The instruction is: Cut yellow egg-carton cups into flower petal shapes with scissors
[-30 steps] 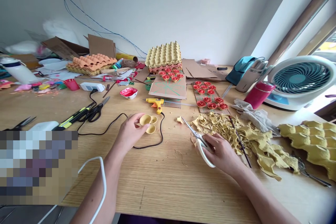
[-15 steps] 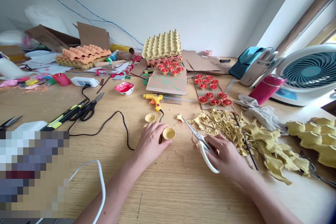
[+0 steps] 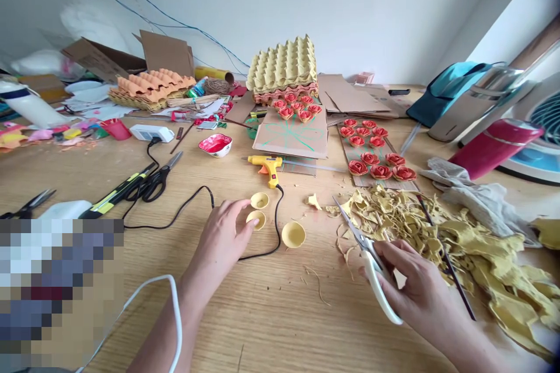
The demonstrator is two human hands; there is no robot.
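Observation:
Three small yellow egg-carton cups stand on the wooden table: a larger cup by itself, and a far cup and a near cup close together. My left hand is beside that pair, thumb and fingers apart. Its thumb tip reaches the rim of the near cup, and its index finger is by the far one. My right hand grips white-handled scissors, blades closed together and pointing away from me. Beyond the blades lie yellow carton scraps. Thin trimmed strips lie on the wood near the scissors.
A yellow glue gun lies ahead, its black cord curving around the cups. Red paper roses sit on cardboard behind the scraps. Black scissors are left, near a red-filled bowl. Egg trays are stacked behind.
My left hand has moved left, off the larger cup, to the two smaller cups. The larger cup now stands alone. My right hand still holds the scissors. The view has shifted somewhat.

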